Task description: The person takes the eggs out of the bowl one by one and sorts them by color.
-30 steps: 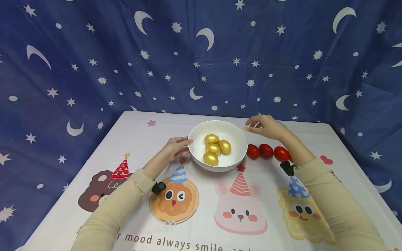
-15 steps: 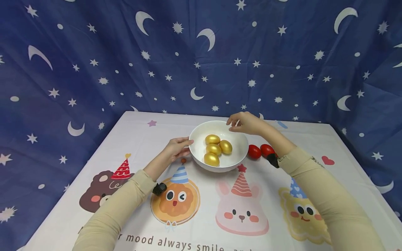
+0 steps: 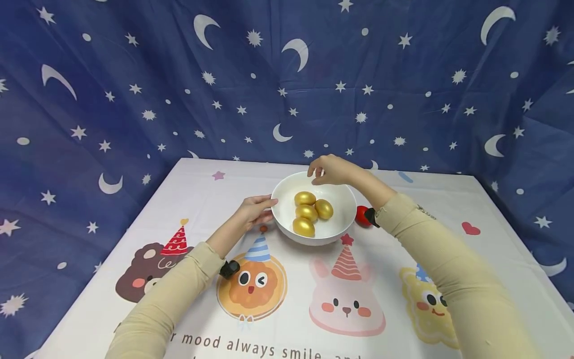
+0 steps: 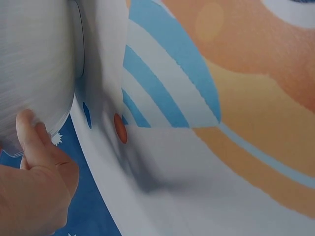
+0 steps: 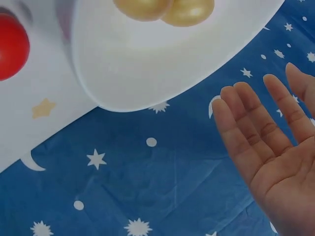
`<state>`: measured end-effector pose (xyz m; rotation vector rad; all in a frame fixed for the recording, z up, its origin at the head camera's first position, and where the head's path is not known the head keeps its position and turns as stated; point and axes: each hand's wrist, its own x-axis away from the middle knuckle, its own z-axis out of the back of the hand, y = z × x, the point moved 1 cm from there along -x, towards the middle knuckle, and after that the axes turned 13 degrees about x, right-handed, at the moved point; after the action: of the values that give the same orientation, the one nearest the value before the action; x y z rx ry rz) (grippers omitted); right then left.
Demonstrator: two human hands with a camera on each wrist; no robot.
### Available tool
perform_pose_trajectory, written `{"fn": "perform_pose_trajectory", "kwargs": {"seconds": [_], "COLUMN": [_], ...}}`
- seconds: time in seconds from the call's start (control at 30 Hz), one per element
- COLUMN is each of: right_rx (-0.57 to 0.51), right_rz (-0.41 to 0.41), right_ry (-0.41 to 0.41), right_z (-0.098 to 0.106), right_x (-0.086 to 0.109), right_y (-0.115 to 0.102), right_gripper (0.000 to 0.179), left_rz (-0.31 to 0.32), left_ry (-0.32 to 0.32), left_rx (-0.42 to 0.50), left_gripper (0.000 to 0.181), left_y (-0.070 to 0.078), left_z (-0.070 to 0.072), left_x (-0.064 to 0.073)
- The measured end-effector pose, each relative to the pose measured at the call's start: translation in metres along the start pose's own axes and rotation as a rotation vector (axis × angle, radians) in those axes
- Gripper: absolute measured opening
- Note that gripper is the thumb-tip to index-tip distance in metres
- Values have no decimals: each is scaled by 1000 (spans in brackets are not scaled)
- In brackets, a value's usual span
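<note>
In the head view a white bowl [image 3: 341, 209] stands mid-table, with several shiny golden eggs [image 3: 304, 227] in it. My left hand [image 3: 256, 209] grips its left side, thumb at the rim and fingers beneath. The left wrist view shows those fingers against the outer wall of the bowl [image 4: 37, 64]. Over the bowl's far rim hovers my right hand [image 3: 332, 170], holding nothing. Its fingers [image 5: 246, 132] are loosely extended in the right wrist view, palm visible. A red egg [image 3: 363, 216] lies just right of the bowl, partly behind the right wrist.
A white tablecloth [image 3: 269, 339] with cartoon party-hat figures covers the table. Beyond the table's far edge hangs a dark blue curtain [image 3: 251, 75] with moons and stars. The right sleeve [image 3: 439, 259] crosses above the table's right side.
My right hand has moved left, from above the table right of the bowl to over its far rim. The right forearm now hides more red eggs. The left hand stays on the bowl.
</note>
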<state>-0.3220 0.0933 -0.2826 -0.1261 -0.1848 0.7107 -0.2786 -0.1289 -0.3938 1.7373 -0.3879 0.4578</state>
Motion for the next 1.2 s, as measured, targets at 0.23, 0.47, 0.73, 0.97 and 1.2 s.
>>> {"fn": "perform_pose_trajectory", "kwargs": {"seconds": [0.23,0.47,0.73,0.97,1.2], "right_rx": [15,18,-1,-22,-39], "right_rz": [7,-8,-47,-79,-132], "right_ry": [-34,-65,-132,-195,-267], "right_z": [-6,-7,-13,-18,-27], "right_x": [-15,-25,-37,-49,-60], "right_y": [2,3,3,1,-3], "right_gripper": [24,24,25,26,26], "left_rz": [5,12,10,10,16], "left_ry": [-20,-3,0,9,10], "left_rx": [4,15,15,0,3], "left_gripper": [53,51,50,50,49], "left_y": [-1,1,2,2,3], "left_z": [-2,-3,-4,-2,0], "left_x": [0,1,1,1,2]}}
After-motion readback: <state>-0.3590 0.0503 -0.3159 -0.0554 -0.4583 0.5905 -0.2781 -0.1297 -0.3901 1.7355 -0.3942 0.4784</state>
